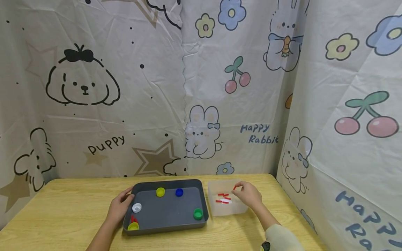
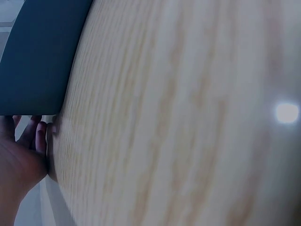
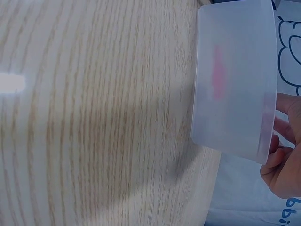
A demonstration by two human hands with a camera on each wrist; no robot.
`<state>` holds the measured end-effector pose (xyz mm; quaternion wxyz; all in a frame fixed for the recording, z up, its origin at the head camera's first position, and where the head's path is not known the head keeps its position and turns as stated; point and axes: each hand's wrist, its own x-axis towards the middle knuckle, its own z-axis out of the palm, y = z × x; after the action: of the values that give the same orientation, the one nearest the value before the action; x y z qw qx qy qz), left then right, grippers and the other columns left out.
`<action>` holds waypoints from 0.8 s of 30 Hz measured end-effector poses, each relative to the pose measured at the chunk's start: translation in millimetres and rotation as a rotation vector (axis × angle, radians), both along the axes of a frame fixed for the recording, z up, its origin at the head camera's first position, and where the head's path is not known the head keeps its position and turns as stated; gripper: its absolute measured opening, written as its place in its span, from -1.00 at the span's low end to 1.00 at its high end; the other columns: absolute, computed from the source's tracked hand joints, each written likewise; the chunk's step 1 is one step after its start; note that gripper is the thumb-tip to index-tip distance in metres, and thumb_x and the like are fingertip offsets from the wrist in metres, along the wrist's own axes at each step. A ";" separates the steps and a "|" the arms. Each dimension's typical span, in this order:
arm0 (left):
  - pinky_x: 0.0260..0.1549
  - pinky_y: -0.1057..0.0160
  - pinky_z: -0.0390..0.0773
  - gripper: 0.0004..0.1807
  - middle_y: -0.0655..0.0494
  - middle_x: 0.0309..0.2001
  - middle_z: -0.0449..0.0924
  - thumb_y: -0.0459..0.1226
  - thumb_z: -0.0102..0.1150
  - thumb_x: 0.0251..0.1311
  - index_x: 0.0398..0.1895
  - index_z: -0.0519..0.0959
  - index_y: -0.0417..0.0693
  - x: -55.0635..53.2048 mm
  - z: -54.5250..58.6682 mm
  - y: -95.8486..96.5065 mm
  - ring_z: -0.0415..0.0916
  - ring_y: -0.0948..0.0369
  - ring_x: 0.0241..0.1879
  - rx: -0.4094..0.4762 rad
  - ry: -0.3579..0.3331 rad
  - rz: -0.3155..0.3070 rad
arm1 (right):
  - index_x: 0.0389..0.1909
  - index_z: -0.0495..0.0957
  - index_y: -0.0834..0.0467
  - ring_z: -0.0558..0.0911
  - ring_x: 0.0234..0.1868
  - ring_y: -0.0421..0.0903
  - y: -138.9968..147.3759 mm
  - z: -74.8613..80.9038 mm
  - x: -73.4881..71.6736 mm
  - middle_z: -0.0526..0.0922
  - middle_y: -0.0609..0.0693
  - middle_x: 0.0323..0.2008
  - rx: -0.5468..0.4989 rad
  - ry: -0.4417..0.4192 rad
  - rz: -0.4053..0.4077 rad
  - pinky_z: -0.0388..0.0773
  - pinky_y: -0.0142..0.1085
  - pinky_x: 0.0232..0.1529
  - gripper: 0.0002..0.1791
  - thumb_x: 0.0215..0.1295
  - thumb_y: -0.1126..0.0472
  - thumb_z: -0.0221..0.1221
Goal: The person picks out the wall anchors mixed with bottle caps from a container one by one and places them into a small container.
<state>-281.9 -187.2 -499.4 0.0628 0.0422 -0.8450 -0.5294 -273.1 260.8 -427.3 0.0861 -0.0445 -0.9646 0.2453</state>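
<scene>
Pinching 1 thin red stick (image 1: 234, 188), the right hand (image 1: 248, 196) is over the cloudy plastic box (image 1: 227, 210), just right of the dark gray rectangular plastic tray (image 1: 166, 213). The left hand (image 1: 118, 208), fingers bent, grips the tray's left side. Inside are 1 white round cap (image 1: 136, 208), 1 blue round cap (image 1: 179, 192), 1 green round cap (image 1: 198, 214) and 2 yellow round caps (image 1: 133, 226). More red sticks (image 1: 227, 198) lie in the box and the tray's near left corner.

Pale cartoon-printed fabric (image 1: 163, 94) hangs behind and to the right of a light wood-grain table (image 1: 75, 202).
</scene>
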 end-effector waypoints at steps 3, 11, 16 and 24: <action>0.15 -0.12 0.35 -0.48 -0.35 0.15 0.41 -0.17 -0.12 0.37 0.34 0.25 -0.19 0.0 0.3 0.0 0.37 -0.17 0.13 -0.002 0.003 -0.002 | -0.16 0.63 0.09 0.48 -0.44 -0.15 -0.2 0.6 0.2 0.58 -0.04 -0.42 -0.003 -0.001 0.001 0.28 -0.34 -0.55 -0.69 0.10 0.04 0.27; 0.15 -0.12 0.34 -0.47 -0.37 0.15 0.40 -0.18 -0.12 0.36 0.34 0.24 -0.20 0.6 -0.1 -0.4 0.37 -0.18 0.14 -0.010 0.006 -0.002 | -0.13 0.62 0.12 0.46 -0.46 -0.15 0.9 1.0 -1.0 0.56 -0.03 -0.44 -0.001 -0.006 0.000 0.28 -0.34 -0.55 -0.67 0.11 0.05 0.26; 0.15 -0.11 0.35 -0.48 -0.36 0.14 0.42 -0.20 -0.12 0.35 0.33 0.25 -0.20 0.2 -1.1 -0.9 0.38 -0.17 0.13 -0.008 0.011 0.001 | -0.11 0.61 0.15 0.46 -0.46 -0.15 0.8 1.7 -1.4 0.56 -0.03 -0.45 -0.003 -0.004 0.005 0.29 -0.35 -0.54 -0.65 0.12 0.06 0.25; 0.15 -0.11 0.35 -0.48 -0.36 0.15 0.41 -0.18 -0.12 0.36 0.33 0.25 -0.20 -1.9 -2.2 -1.0 0.37 -0.17 0.14 -0.004 0.012 -0.004 | -0.16 0.62 0.17 0.40 -0.53 -0.16 -1.9 4.3 -2.0 0.49 -0.04 -0.52 -0.045 0.025 0.029 0.26 -0.36 -0.56 -0.70 0.14 0.09 0.24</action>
<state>-283.8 -188.2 -501.5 0.0671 0.0373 -0.8457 -0.5282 -275.1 258.9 -423.0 0.0937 -0.0293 -0.9583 0.2684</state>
